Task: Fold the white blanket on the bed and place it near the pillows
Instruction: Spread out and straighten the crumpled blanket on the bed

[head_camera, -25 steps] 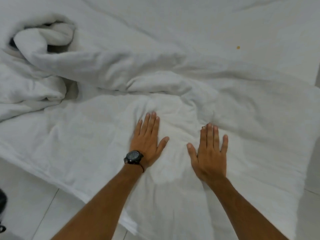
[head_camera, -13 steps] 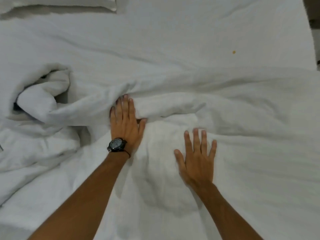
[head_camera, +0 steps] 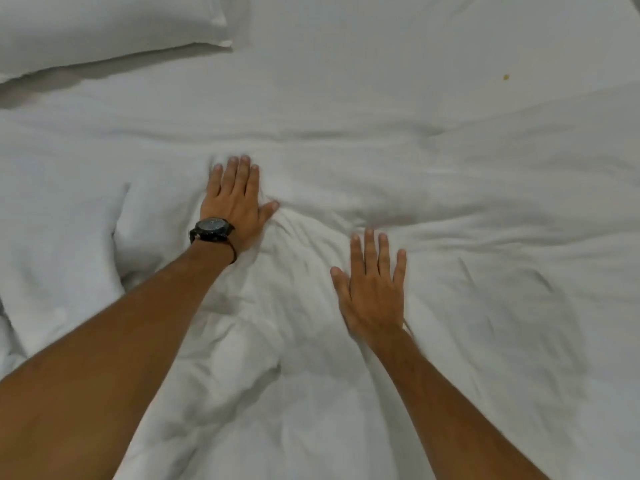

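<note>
left hand (head_camera: pixel 235 202): flat, fingers spread, on rumpled white fabric blanket (head_camera: pixel 485 271) | right hand (head_camera: pixel 374 292): flat, open, same blanket | white rectangular pillow (head_camera: pixel 104 29): far left

Two bare forearms reach into view from the bottom edge, with no sleeve showing on either. The left hand (head_camera: pixel 236 201) carries a wristwatch (head_camera: pixel 212 229) just behind it: a round dark case with a dark dial, on a black strap that wraps the wrist, its loose end curving down at the inner side. The right hand (head_camera: pixel 374 289) wears nothing; no ring or band shows on its fingers (head_camera: pixel 370 251) or wrist.
</note>
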### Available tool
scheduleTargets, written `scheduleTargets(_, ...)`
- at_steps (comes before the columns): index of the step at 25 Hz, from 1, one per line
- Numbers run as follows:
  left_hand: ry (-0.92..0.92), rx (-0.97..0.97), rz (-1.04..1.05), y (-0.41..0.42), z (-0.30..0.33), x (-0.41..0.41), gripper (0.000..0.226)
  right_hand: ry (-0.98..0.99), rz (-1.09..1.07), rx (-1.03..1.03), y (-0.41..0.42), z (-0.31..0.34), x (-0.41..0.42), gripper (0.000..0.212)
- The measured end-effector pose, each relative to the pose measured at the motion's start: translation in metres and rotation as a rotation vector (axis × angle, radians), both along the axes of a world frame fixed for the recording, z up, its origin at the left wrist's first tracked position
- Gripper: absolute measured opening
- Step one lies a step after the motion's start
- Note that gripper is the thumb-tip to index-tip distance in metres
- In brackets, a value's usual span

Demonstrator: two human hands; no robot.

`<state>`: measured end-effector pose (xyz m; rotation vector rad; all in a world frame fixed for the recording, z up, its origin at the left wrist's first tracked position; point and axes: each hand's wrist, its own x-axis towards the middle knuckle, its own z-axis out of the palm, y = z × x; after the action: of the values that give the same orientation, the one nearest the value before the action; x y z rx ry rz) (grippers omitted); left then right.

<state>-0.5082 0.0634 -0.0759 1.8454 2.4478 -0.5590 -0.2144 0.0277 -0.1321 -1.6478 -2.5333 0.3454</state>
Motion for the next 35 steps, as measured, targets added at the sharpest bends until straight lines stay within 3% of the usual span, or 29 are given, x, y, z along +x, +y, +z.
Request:
scheduleTargets(4, -0.167, 0.003, 0.087, 0.012, -0.004, -0.008, 0.096, 0.028, -0.057, 0.007, -0.011, 0.0, -0.007, 0.072)
scheduleTargets(6, -0.175, 0.042, 0.146, 0.028, 0.0, -0.003, 0.092, 0.056, -0.093, 0.091, -0.01, -0.002, -0.008, 0.055)
scheduleTargets(8, -0.114, 0.057, 0.087, 0.039, 0.003, -0.001, 0.077, 0.067, -0.136, 0.184, -0.003, -0.003, -0.009, 0.025)
scheduleTargets(11, -0.077, -0.018, -0.013, 0.038, 0.004, -0.02, 0.049, 0.15, -0.159, 0.154, 0.0, -0.004, -0.016, 0.014)
scheduleTargets(14, -0.063, -0.004, 0.036, 0.025, 0.001, -0.046, 0.042, 0.32, -0.071, 0.126, -0.018, -0.004, -0.013, 0.016)
scheduleTargets(16, -0.079, 0.067, 0.117, 0.016, -0.003, -0.045, 0.041, 0.298, -0.039, 0.116, -0.031, 0.0, -0.013, 0.018)
scheduleTargets(19, -0.302, 0.208, 0.218, 0.005, -0.006, -0.013, 0.054, 0.174, -0.021, -0.015, -0.055, 0.002, -0.028, 0.062)
scheduleTargets(21, -0.361, 0.118, 0.034, -0.015, -0.012, 0.014, 0.08, 0.149, 0.004, -0.066, -0.064, 0.004, -0.035, 0.078)
scheduleTargets(23, -0.35, -0.01, -0.138, -0.047, -0.02, 0.033, 0.088, 0.138, 0.02, -0.083, -0.069, 0.006, -0.037, 0.078)
scheduleTargets(28, -0.273, -0.091, -0.259, -0.116, -0.019, 0.02, 0.09, 0.099, 0.136, -0.109, -0.119, 0.01, -0.044, 0.077)
scheduleTargets(35, -0.367, -0.2, -0.289, -0.198, -0.015, -0.072, 0.101, 0.018, -0.087, -0.039, -0.196, 0.006, -0.111, 0.075)
